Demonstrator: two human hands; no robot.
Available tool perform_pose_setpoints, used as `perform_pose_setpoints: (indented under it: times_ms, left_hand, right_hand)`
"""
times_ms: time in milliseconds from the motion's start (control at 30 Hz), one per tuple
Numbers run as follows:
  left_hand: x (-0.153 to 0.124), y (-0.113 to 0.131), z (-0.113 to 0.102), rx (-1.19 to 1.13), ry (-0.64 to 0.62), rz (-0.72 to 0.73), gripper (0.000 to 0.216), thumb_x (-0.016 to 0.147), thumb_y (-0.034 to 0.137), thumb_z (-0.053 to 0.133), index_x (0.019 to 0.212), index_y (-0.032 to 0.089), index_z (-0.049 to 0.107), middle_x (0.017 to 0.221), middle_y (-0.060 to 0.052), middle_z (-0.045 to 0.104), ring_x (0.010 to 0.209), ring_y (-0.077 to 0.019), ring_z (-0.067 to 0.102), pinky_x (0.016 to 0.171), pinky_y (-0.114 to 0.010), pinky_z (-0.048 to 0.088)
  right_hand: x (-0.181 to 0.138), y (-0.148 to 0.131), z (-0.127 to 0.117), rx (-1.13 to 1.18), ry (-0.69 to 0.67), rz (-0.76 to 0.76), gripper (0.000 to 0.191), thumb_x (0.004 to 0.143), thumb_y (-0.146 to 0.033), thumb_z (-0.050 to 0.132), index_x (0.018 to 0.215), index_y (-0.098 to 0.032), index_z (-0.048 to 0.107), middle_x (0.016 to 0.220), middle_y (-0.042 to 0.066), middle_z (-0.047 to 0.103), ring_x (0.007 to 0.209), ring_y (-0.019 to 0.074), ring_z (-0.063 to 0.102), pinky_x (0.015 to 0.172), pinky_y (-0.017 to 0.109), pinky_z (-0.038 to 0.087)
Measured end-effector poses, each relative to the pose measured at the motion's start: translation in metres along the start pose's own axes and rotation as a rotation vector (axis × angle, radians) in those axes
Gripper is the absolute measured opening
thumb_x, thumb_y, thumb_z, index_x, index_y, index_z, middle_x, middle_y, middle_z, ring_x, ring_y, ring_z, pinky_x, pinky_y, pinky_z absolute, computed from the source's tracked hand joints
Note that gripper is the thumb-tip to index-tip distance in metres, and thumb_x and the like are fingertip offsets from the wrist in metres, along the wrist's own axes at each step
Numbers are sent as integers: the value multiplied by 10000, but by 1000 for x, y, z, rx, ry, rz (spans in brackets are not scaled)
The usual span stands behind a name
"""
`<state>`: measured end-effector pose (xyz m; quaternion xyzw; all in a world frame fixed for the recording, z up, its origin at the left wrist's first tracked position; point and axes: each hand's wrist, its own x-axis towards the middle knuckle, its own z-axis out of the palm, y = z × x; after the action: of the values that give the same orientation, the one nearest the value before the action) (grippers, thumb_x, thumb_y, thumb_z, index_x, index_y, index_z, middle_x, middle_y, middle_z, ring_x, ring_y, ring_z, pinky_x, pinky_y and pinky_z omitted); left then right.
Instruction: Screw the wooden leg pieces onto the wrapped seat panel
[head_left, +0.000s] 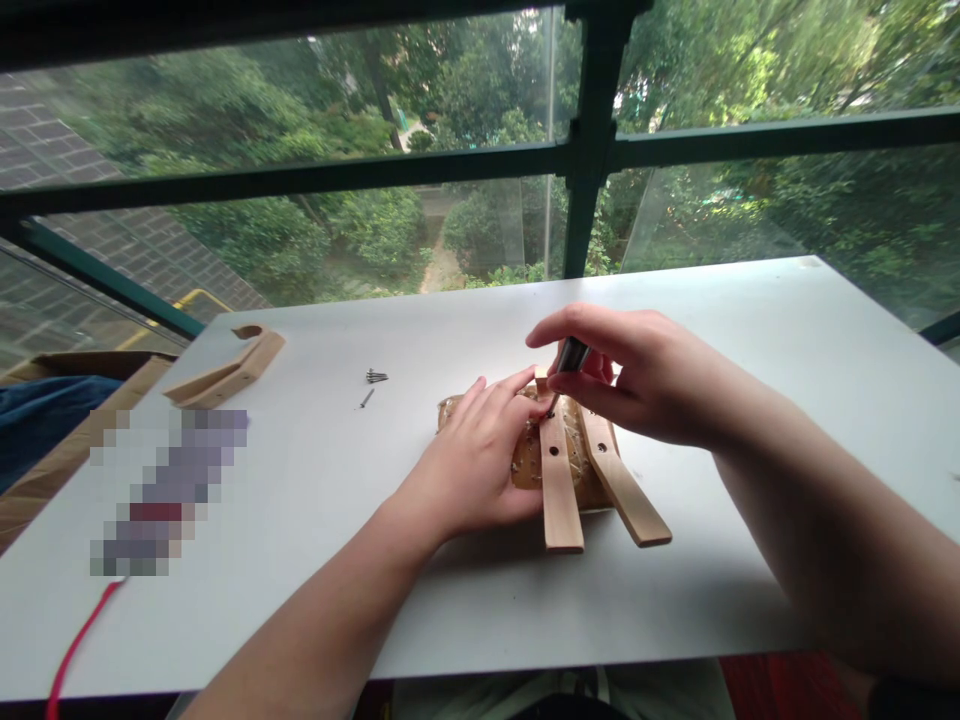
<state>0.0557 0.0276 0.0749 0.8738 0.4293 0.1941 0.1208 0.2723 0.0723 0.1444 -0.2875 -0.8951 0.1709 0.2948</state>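
Note:
My right hand is closed around a screwdriver with a dark handle. Its shaft slants down to the upper hole of a pale wooden strip, which has a bent end and a lower hole. My left hand holds that strip steady from the left, its fingertips near the screwdriver's tip and its thumb lower down. Beneath lies a brown block wrapped in clear tape, partly covered by my hand. A second wooden strip rests to the right on the same block. Whether a screw sits under the tip is hidden.
Several screws lie on the white table, with a single screw nearby. Farther left are curved wooden pieces and a blurred-out item with a red cord. A cardboard box stands beside the table.

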Motion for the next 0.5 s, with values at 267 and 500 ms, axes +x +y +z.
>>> perform_pose_setpoints:
  times_ms: [267, 500]
  left_hand:
    - [0, 0, -1, -8, 21, 8, 594, 727, 415, 716, 1255, 246, 503, 1514, -140, 416, 1371, -361, 428, 1173, -616, 258]
    - [1, 1, 0, -11, 29, 0, 638, 719, 425, 716, 1286, 242, 488, 1544, -128, 372, 1435, -333, 351, 1204, -578, 228]
  right_hand:
    - [0, 1, 4, -31, 44, 40, 106, 846, -242, 632, 868, -193, 541, 707, -10, 588, 593, 109, 486, 544, 247, 356]
    - [-2, 2, 11, 184, 47, -25, 245, 848, -87, 539, 1066, -197, 519, 865, 15, 645, 750, 129, 594, 658, 257, 448]
